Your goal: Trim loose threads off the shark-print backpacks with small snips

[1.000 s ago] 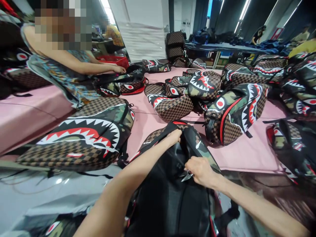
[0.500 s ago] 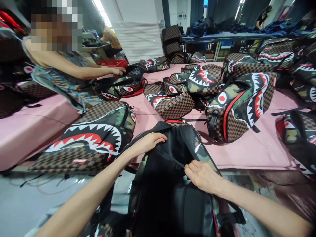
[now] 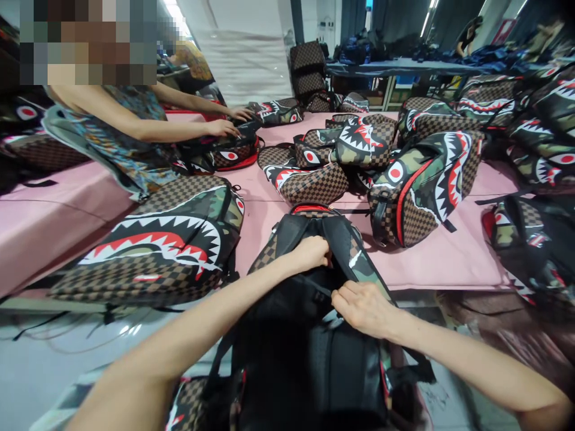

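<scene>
A backpack [image 3: 278,353] lies in front of me with its black back panel and shoulder straps facing up. Its top end, trimmed in red and brown check, rests on the pink table. Between the straps, my left hand [image 3: 312,251] is closed, its fingertips curled down against the black panel; what they pinch is hidden. Just below and to the right, my right hand [image 3: 363,306] grips a fold of the black panel. Beside my left forearm lies a checked backpack [image 3: 179,245] printed with a toothy shark mouth.
Several shark-print backpacks [image 3: 426,185] spread over the pink table [image 3: 265,233]. At the left a co-worker's hands [image 3: 224,127] rest on a dark backpack [image 3: 224,152]. More bags are heaped at the right edge. Another table [image 3: 404,69] with dark cloth stands at the back.
My left hand has moved right, from the left strap to the gap between the straps, and its fingers have curled. My right hand keeps its grip. The co-worker's second hand now shows.
</scene>
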Tool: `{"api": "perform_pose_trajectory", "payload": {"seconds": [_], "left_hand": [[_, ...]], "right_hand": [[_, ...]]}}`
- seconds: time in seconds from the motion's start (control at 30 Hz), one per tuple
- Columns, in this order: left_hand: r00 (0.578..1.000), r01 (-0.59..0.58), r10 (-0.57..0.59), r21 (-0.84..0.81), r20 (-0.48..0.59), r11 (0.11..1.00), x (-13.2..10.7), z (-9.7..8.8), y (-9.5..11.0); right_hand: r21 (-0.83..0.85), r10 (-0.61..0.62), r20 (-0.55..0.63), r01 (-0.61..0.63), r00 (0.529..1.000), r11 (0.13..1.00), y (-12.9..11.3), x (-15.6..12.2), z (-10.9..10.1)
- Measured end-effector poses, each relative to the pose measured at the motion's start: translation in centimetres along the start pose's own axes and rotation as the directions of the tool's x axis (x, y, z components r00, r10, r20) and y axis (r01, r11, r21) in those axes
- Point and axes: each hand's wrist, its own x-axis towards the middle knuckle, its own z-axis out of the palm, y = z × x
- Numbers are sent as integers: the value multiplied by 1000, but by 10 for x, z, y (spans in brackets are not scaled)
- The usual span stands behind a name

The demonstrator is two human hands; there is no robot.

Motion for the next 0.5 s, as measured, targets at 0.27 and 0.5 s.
{"api": "perform_pose_trajectory", "payload": {"seconds": [0.27, 0.5], "left_hand": [[990, -68, 45, 170, 134, 983, 59, 49, 11], [989, 36, -59, 169, 134, 985, 85, 56, -12]], "right_hand": [[52, 145, 208, -159, 967, 986, 35, -26, 27], [182, 348, 347, -426, 871, 886, 97, -33, 49]]}}
